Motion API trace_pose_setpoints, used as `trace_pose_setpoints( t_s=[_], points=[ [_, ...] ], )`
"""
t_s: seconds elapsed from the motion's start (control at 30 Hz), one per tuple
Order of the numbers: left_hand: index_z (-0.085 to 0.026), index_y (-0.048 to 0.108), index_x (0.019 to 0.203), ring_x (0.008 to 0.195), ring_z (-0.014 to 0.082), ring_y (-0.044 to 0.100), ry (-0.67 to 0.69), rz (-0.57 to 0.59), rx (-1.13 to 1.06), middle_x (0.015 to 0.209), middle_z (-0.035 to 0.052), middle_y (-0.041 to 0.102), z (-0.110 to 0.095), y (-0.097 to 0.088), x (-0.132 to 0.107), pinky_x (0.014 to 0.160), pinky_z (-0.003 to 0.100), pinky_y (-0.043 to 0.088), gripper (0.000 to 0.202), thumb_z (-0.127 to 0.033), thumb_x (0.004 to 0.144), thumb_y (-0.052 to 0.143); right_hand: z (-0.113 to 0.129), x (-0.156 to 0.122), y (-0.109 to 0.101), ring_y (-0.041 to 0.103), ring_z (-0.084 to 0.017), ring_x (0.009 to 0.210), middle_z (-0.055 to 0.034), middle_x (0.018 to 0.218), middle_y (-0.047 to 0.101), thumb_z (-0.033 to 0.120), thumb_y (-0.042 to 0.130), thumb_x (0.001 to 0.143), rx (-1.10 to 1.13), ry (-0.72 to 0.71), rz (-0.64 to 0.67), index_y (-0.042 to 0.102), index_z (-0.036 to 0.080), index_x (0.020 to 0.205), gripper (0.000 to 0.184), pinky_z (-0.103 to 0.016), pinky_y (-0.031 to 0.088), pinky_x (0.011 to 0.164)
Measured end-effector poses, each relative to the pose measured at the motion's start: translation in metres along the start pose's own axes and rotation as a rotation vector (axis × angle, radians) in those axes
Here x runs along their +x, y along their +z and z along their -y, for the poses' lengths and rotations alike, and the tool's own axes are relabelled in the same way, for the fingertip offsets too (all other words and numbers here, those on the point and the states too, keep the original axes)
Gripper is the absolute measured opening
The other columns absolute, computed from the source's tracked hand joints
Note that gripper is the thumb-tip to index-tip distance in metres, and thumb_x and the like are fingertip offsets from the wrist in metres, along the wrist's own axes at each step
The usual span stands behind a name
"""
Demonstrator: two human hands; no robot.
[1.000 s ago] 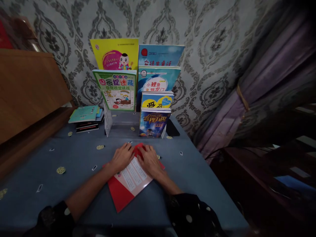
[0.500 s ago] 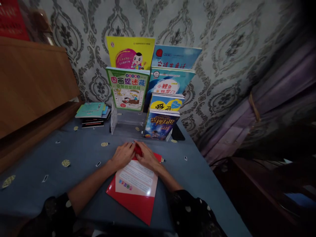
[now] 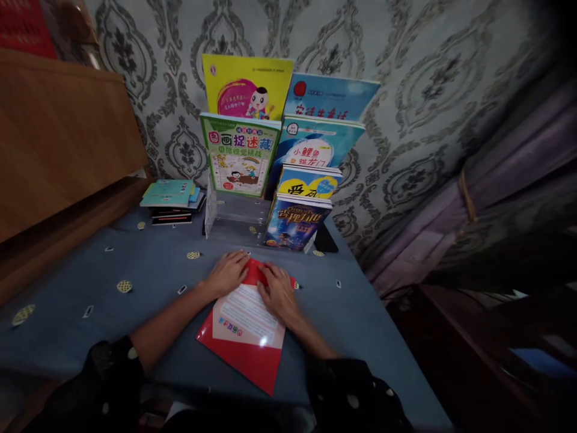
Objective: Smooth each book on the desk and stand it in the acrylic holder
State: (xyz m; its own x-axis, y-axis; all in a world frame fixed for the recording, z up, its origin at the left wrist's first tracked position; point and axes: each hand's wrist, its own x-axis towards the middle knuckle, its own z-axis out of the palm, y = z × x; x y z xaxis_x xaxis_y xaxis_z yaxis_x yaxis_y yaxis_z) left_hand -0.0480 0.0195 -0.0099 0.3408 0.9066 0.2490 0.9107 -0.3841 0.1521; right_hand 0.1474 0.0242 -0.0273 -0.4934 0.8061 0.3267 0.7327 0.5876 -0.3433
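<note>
A red book (image 3: 246, 325) lies on the blue tablecloth in front of me, with a pale panel of print facing up and its lettering upside down. My left hand (image 3: 228, 275) rests fairly flat on its far left part, fingers stretched toward the far edge. On its far right part lies my right hand (image 3: 278, 293), fingers apart and slightly bent over the red strip. Neither hand has lifted the book. Just beyond them stands a clear tiered book rack (image 3: 237, 225).
The rack holds a green picture book (image 3: 238, 157), a yellow book (image 3: 247, 84), a dark blue book (image 3: 295, 225) and several others. A small stack of books (image 3: 167, 193) lies left of it. A wooden cabinet (image 3: 67, 138) borders the left, a curtain (image 3: 433, 222) the right.
My hands have moved apart: the right has shifted right and toward me, baring the red strip between them. The book lies nearly where it was. The view has shifted slightly.
</note>
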Motion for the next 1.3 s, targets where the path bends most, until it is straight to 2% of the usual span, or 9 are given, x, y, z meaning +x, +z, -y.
trace_pose_setpoints(
  t_s=[0.17,0.3,0.43,0.53,0.63,0.8,0.97,1.1,1.3],
  points=[
    [-0.013,0.061,0.117,0.112,0.0268,0.056,0.005,0.028,0.099,0.120,0.0134,0.065,-0.010,-0.013,0.001,0.095,0.042,0.044,0.029,-0.022,0.098,0.041,-0.001,0.011,-0.003,0.053,-0.028,0.114,-0.0132,0.128,0.060,0.023,0.054,0.087,0.097,-0.075,0.010,0.063,0.017,0.125,0.039,-0.046,0.042,0.103],
    [-0.012,0.063,0.105,0.103,0.0299,0.056,-0.046,0.025,0.208,0.106,0.0151,0.065,-0.019,-0.021,-0.002,0.089,0.045,0.043,0.026,-0.019,0.098,0.039,-0.003,0.018,-0.005,0.054,-0.026,0.116,-0.0132,0.126,0.062,0.022,0.052,0.088,0.162,-0.127,0.028,0.065,0.016,0.119,0.035,-0.045,0.041,0.105],
    [-0.013,0.062,0.104,0.103,0.0296,0.056,-0.064,0.008,0.224,0.105,0.0146,0.064,-0.020,-0.019,-0.003,0.088,0.044,0.042,0.022,-0.019,0.097,0.042,-0.002,0.005,-0.004,0.053,-0.027,0.118,-0.0141,0.126,0.062,0.021,0.048,0.090,0.063,-0.047,-0.021,0.064,0.017,0.120,0.035,-0.049,0.038,0.107],
    [-0.013,0.062,0.103,0.102,0.0282,0.057,-0.050,0.017,0.226,0.105,0.0131,0.064,-0.017,-0.016,-0.003,0.089,0.041,0.042,0.022,-0.019,0.098,0.042,-0.002,-0.011,0.002,0.046,-0.031,0.130,-0.0154,0.137,0.056,0.024,0.047,0.092,-0.045,0.036,-0.047,0.060,0.019,0.128,0.038,-0.057,0.030,0.111],
    [-0.014,0.062,0.106,0.105,0.0258,0.056,-0.015,0.033,0.181,0.108,0.0110,0.064,-0.015,-0.013,-0.003,0.090,0.039,0.042,0.023,-0.017,0.099,0.040,-0.003,-0.019,0.008,0.041,-0.032,0.135,-0.0165,0.142,0.051,0.024,0.046,0.092,-0.091,0.072,-0.045,0.057,0.019,0.132,0.041,-0.059,0.029,0.111],
    [-0.014,0.061,0.109,0.105,0.0250,0.055,-0.004,0.049,0.150,0.110,0.0110,0.063,-0.013,-0.014,-0.003,0.092,0.039,0.042,0.023,-0.014,0.099,0.039,-0.005,-0.011,0.011,0.043,-0.034,0.135,-0.0196,0.142,0.051,0.024,0.046,0.092,-0.074,0.038,-0.025,0.058,0.015,0.131,0.042,-0.058,0.030,0.112],
    [-0.012,0.062,0.102,0.102,0.0289,0.054,-0.064,0.039,0.211,0.104,0.0138,0.061,-0.013,-0.019,-0.001,0.089,0.043,0.043,0.024,-0.014,0.097,0.039,-0.004,0.008,0.006,0.042,-0.032,0.135,-0.0195,0.142,0.050,0.024,0.046,0.092,-0.023,-0.065,0.045,0.058,0.015,0.132,0.043,-0.057,0.030,0.113],
    [-0.013,0.063,0.103,0.102,0.0296,0.052,-0.117,0.043,0.215,0.105,0.0147,0.061,-0.014,-0.021,-0.001,0.088,0.043,0.044,0.025,-0.014,0.097,0.038,-0.003,0.015,0.003,0.041,-0.030,0.137,-0.0184,0.143,0.050,0.024,0.047,0.092,0.011,-0.081,0.089,0.059,0.014,0.131,0.042,-0.054,0.029,0.115],
    [-0.015,0.061,0.113,0.106,0.0262,0.053,-0.043,0.052,0.142,0.110,0.0119,0.061,-0.009,-0.016,-0.003,0.091,0.041,0.043,0.028,-0.015,0.099,0.037,-0.001,0.008,0.001,0.045,-0.035,0.125,-0.0196,0.137,0.053,0.030,0.049,0.093,-0.044,0.051,-0.041,0.061,0.015,0.127,0.039,-0.053,0.036,0.105]
  ],
)
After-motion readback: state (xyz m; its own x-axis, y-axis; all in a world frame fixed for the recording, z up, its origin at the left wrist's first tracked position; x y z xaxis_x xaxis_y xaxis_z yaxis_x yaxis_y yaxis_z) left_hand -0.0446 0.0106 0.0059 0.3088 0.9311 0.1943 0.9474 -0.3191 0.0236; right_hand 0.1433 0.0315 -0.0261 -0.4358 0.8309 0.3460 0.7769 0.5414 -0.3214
